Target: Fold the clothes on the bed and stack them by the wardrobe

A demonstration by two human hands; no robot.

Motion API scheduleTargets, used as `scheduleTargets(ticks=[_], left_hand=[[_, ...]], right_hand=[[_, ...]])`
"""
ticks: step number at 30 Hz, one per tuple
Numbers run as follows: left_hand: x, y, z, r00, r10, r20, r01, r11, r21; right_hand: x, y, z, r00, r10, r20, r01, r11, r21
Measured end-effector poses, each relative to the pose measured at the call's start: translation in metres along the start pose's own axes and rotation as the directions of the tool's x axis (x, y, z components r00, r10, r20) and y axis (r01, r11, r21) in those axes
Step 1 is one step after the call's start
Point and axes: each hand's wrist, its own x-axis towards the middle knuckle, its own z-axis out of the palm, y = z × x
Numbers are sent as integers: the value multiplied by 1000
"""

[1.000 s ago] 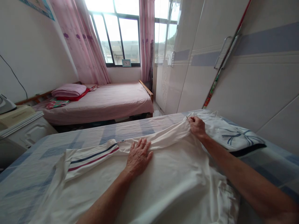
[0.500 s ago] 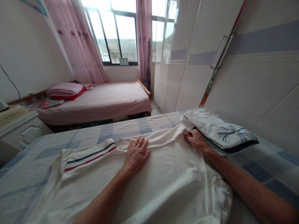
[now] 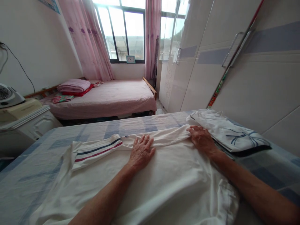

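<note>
**Item 1. White cotton shirt with navy and red striped trim** (image 3: pixel 168 181). It lies spread across the bed with the blue-and-grey checked sheet (image 3: pixel 47 168) and covers most of the near half. The far edge is turned over into a long fold. The striped band (image 3: pixel 98 151) lies flat at the left end of that fold.

**Item 2. Left hand** (image 3: pixel 142 151). It is palm down on the folded edge near the middle of the shirt. The grip is apart, the fingers are spread, and nothing is clamped.

**Item 3. Right hand** (image 3: pixel 202 139). It is palm down on the right end of the same fold, just beside item 4. The grip is apart, with the fingers laid flat on the cloth and not pinching it.

**Item 4. Folded white garment with thin navy line pattern** (image 3: pixel 232 134). It rests on a dark piece at the right side of the bed. It touches or almost touches the shirt's corner; which of the two cannot be told.

**Step in hand, as judged.** Both palms are pressing and smoothing the turned-over edge so the crease sits straight.

**What a further move calls for, as judged.** The near cloth is rumpled, especially at the right (image 3: pixel 225 197). It needs flattening, with both ends of the fold kept level so the crease does not slip.

**Surroundings.** A pink-covered bed (image 3: pixel 112 97) stands under the window. A pale wardrobe (image 3: pixel 234 78) stands to the right.
</note>
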Motion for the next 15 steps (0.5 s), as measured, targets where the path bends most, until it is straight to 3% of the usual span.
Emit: scheduleTargets(ticks=[7,11,15], left_hand=[[-2,0,0,998,0,-65,-2,999,-35],[0,4,-7,987,22,-159,-24,1000,-10],[3,6,-14,984,37,-172,-31,999,37]], right_hand=[[-3,10,-3,988,-16,-151,17,1000,1],[-16,14,-3,993,-77,-94,80,996,30],[-15,15,4,993,-5,-114,15,996,85]])
